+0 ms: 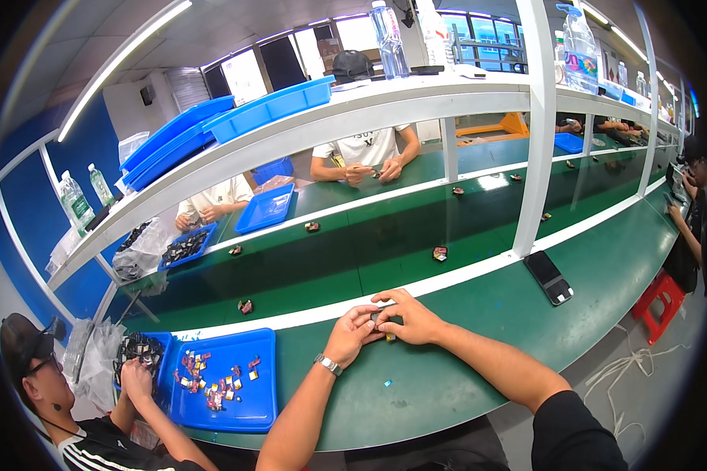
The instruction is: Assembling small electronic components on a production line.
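Observation:
My left hand [348, 336], with a metal watch on its wrist, and my right hand [412, 319] meet over the green bench. Their fingers pinch together on a small dark part with a yellow piece [390, 337], mostly covered by the fingertips, so its exact kind cannot be made out. To the left lies a blue tray [269, 392] of small red, yellow and white pieces [221, 390]. A tiny blue bit [387, 383] rests on the bench below my hands.
A dark phone [548, 277] lies to the right. Beyond a white rail, small dark parts [440, 253] are spread along the green conveyor belt [377, 263]. At left, a co-worker's hands [137, 381] are over a blue bin of black parts [137, 348]. A shelf [416, 104] crosses overhead.

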The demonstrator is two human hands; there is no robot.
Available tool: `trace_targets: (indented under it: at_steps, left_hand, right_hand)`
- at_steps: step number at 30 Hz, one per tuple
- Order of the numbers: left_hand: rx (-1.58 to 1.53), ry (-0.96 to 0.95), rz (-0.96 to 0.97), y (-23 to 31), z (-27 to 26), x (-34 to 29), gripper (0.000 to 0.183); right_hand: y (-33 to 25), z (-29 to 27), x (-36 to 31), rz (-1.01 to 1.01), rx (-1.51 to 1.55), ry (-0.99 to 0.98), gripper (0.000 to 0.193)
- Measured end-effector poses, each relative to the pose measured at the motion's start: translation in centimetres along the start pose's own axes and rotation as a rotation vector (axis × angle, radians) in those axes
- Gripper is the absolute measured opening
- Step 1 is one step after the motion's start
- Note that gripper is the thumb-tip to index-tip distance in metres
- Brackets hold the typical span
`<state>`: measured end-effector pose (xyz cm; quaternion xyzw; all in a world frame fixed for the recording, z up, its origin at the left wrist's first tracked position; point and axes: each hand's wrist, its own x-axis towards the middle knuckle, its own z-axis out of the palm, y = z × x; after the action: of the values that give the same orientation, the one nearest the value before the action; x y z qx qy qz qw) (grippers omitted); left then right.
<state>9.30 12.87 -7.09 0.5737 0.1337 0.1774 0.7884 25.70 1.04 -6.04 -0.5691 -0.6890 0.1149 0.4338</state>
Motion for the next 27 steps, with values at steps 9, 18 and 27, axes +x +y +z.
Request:
trace_targets:
  at_steps: [9, 18, 27]
  left_hand:
    - [-0.069, 0.043, 0.018, -0.4, -0.2, 0.3, 0.028]
    - [-0.076, 0.054, 0.046, -0.5, -0.2, 0.2, 0.027]
    - [-0.099, 0.061, 0.061, -0.6, -0.2, 0.4, 0.028]
  right_hand:
    - [-1.0, 1.5, -0.5, 0.033, -0.118, 0.228, 0.01]
    - [-0.2, 2.7, -0.3, 0.102, -0.025, 0.289, 0.012]
    - [-0.3, 2.9, -0.4, 0.128, 0.001, 0.322, 0.015]
